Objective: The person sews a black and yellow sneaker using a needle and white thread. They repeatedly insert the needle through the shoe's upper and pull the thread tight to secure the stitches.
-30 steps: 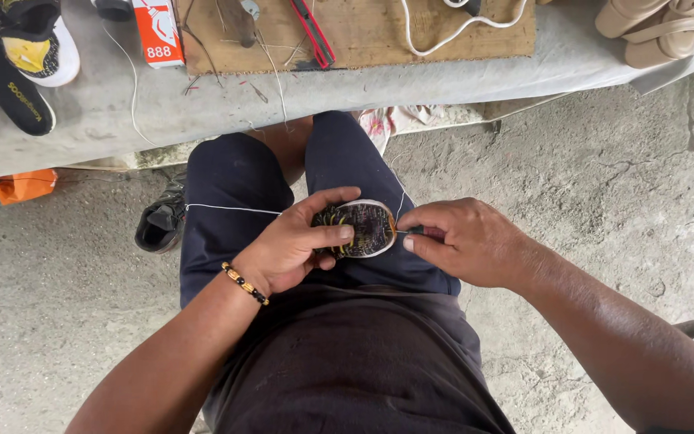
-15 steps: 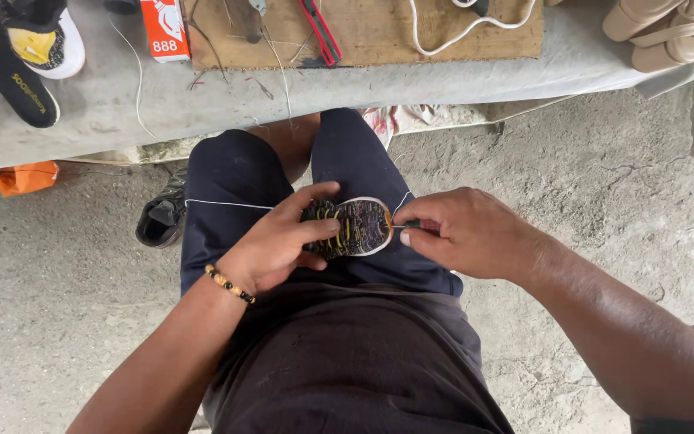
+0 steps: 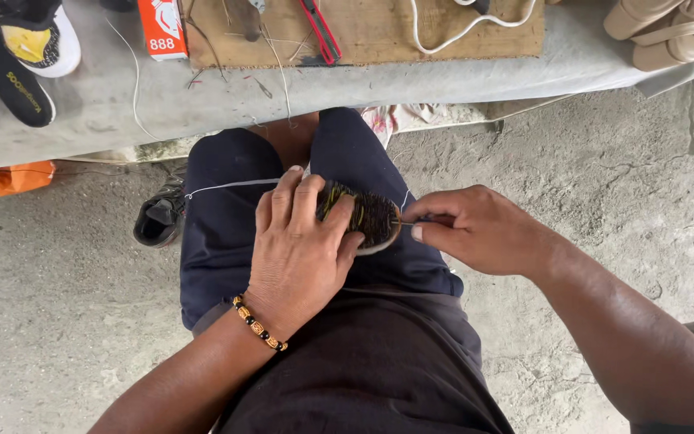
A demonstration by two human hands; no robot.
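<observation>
One shoe sole (image 3: 371, 217) lies on the person's lap, resting across the thigh in dark shorts (image 3: 226, 241); it shows a dark, rough, bristly-looking surface streaked with yellow-green and a pale rim along its right end. Left hand (image 3: 299, 249) lies flat over the sole's left part, fingers close together and curled over its far edge, pressing it down on the thigh; a beaded bracelet (image 3: 260, 324) of black and amber beads circles that wrist. Right hand (image 3: 475, 229) sits at the sole's right end, thumb and forefinger pressed together and pinching a thin needle (image 3: 406, 223) that meets the pale rim. White thread (image 3: 226, 187) runs taut from under the left hand across the left thigh. Beyond the knees stands a low grey bench (image 3: 106, 120); on its far side lies a brown board (image 3: 459, 32) carrying red-handled pliers (image 3: 323, 32) and a loop of white cord (image 3: 467, 24). Toward the bench's left edge rest a black insole (image 3: 2, 68), a white and yellow sneaker (image 3: 46, 40) and a small orange box (image 3: 161, 28); tan shoes (image 3: 668, 32) sit at its right edge. Under the bench, on the concrete floor, a black shoe (image 3: 158, 215) lies just beside the left leg.
</observation>
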